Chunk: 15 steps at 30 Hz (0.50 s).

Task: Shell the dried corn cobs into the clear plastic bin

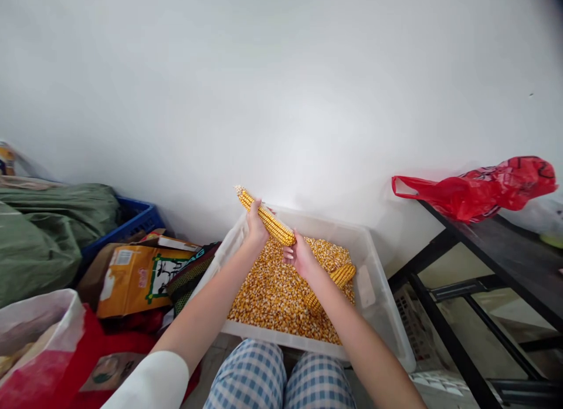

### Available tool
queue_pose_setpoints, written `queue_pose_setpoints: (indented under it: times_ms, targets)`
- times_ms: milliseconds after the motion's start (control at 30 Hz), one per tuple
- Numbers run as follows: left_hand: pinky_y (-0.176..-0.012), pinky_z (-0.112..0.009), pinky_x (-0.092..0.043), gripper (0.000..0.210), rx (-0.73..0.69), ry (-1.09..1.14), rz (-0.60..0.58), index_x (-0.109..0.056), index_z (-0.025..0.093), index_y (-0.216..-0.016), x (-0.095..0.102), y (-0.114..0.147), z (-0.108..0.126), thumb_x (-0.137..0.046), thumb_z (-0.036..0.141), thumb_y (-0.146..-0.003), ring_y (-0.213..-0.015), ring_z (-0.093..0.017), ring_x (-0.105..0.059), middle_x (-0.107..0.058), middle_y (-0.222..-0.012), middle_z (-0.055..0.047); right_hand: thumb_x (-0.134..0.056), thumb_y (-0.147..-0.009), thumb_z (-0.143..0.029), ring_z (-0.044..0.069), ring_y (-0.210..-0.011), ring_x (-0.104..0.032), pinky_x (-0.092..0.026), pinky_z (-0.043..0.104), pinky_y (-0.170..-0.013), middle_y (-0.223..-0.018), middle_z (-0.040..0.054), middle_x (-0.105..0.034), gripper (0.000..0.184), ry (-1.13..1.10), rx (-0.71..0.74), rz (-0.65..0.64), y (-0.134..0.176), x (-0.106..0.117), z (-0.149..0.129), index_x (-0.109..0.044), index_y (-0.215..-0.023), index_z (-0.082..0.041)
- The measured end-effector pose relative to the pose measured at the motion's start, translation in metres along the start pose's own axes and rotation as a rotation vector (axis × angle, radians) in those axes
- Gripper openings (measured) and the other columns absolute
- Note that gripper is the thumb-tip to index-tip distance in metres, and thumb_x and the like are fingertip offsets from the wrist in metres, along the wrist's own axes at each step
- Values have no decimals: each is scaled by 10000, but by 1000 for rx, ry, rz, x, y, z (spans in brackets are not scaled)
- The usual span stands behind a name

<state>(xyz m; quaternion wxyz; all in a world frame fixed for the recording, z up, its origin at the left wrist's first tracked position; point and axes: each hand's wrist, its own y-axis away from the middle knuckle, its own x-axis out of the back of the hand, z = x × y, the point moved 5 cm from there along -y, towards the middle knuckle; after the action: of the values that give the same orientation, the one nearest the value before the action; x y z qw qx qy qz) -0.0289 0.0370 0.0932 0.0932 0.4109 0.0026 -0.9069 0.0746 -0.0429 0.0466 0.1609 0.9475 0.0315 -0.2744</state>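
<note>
"Yellow first: how many ears of corn?"

"One ear (275,226) is held up, tilted, pale tip to the upper left, above the far left part of the plastic bin (380,306). More cob (343,274) lies toward the bin's right edge, showing on both sides of the right forearm; I can't tell whether that's one ear or two."

"And the hands?"

"Two. The left hand (257,221) is wrapped round the ear's middle. The right hand (301,256) pinches the lower end, thumb against the rows, fingers curled beneath."

"Loose kernels (272,286)?"

"Too many to count: glossy, yellow and whitish, heaped between the bin's translucent walls."

"Any writing?"

"'AG' in green on one dark mesh bag (185,283), left of the bin. One orange cardboard carton (136,280) bears a white barcode label and a black-and-white picture; its small print is unreadable. So is the dark print on the crinkled red plastic bag (484,189), at the far left corner of the black desk (523,245)."

"Other textures?"

"Creased green cloth (44,227) over one blue plastic crate (141,218), and two knees in blue-and-white checked trousers (248,377) at the bin's near edge."
</note>
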Motion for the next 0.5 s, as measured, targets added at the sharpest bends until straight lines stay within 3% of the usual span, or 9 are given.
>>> queue_pose_setpoints:
  times_ms: [233, 367, 500]
  targets:
    - [-466, -242, -407, 321, 75, 87, -6, -479, 175, -654, 0, 2, -9, -571, 482, -630, -425, -119, -502, -507, -485, 25, -319, -852, -521, 59, -364, -252, -335, 150, -327, -452, -85, -308, 345, 10, 95, 24, 6, -1, -1, -468, -873, -211]
    - [-477, -241, -415, 306, 73, 127, -14, -473, 184, -687, 0, 2, -8, -585, 463, -625, -428, -119, -505, -499, -491, 35, -341, -840, -533, 58, -373, -234, -333, 150, -323, -456, -88, -296, 344, 61, 128, 34, 6, -1, 0, -467, -895, -218]
    - [-461, -233, -409, 315, 88, 99, -19, -476, 182, -697, 0, 2, -10, -582, 470, -625, -421, -117, -501, -499, -488, 32, -356, -826, -552, 60, -374, -230, -348, 157, -336, -467, -95, -257, 378, 95, 197, -9, 7, 1, -1, -457, -1049, -263]
